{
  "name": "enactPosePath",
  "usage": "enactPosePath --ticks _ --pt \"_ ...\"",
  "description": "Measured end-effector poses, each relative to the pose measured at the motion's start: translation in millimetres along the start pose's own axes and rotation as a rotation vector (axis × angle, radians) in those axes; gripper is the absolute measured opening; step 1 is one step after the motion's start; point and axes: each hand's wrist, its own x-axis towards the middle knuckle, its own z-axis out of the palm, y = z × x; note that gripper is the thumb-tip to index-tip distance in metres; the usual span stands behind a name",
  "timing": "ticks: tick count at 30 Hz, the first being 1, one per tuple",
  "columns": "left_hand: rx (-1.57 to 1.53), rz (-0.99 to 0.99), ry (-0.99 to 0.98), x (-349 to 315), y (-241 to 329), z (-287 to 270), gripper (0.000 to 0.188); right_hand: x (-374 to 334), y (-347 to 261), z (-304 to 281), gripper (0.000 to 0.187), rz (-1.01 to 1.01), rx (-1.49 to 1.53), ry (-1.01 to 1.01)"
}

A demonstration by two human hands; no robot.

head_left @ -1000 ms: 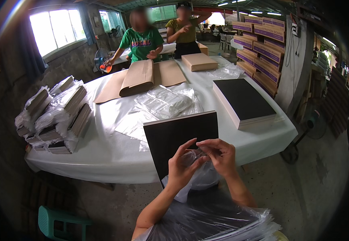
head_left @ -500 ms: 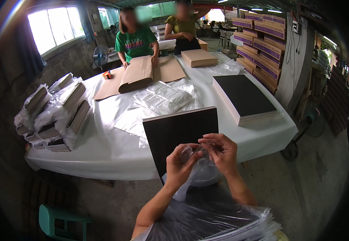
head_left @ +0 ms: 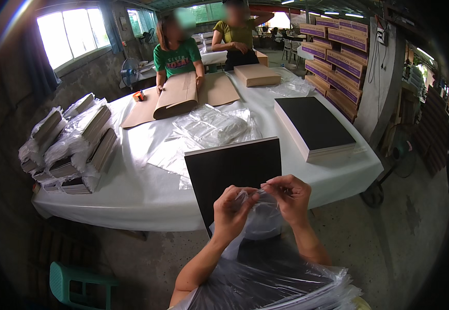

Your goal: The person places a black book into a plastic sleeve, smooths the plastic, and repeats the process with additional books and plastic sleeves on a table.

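Note:
Both hands are raised in front of me, pinching the gathered edge of a clear plastic bag (head_left: 258,219). My left hand (head_left: 229,211) has thumb and fingers closed on it, with a crumpled loop of film beside them. My right hand (head_left: 291,200) grips the same edge between thumb and fingertips. The bag hangs below them toward a heap of clear plastic sheeting (head_left: 281,284) across my lap. Just beyond my hands, a stack of black boards (head_left: 224,168) with a pale top edge stands upright against the table edge; its lower part is hidden.
On the white-covered table (head_left: 147,206) lie crumpled plastic bags (head_left: 211,126), a black-topped board stack (head_left: 314,121) and plastic-wrapped bundles (head_left: 82,147). Across it, a person in green (head_left: 180,64) handles brown paper (head_left: 175,95); another person (head_left: 237,39) stands alongside. A green stool (head_left: 74,284) is lower left.
My right hand has shifted slightly right and down, drawing the bag's edge a little apart from my left hand. The person in green has leaned slightly right.

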Motion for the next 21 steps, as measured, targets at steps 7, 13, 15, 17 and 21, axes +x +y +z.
enactPosePath --ticks 7,13,15,17,21 --pt "0.070 0.020 0.021 -1.6 0.9 -1.9 0.013 -2.0 0.1 -1.9 0.010 0.036 0.022 -0.053" --pt "-0.050 -0.018 0.054 -1.6 2.6 -0.8 0.012 0.5 -5.8 3.5 0.023 0.066 0.074 -0.106" --pt "-0.048 -0.040 0.060 -1.5 6.2 0.0 0.011 0.3 -5.4 2.4 0.024 0.096 0.100 -0.127" --pt "-0.013 -0.051 0.040 -1.8 4.8 -1.2 0.014 0.4 -6.5 2.0 0.023 0.117 0.073 -0.121" --pt "-0.009 -0.111 0.015 -2.1 5.0 -0.2 0.022 0.9 -6.1 0.5 0.022 0.111 0.052 -0.102"
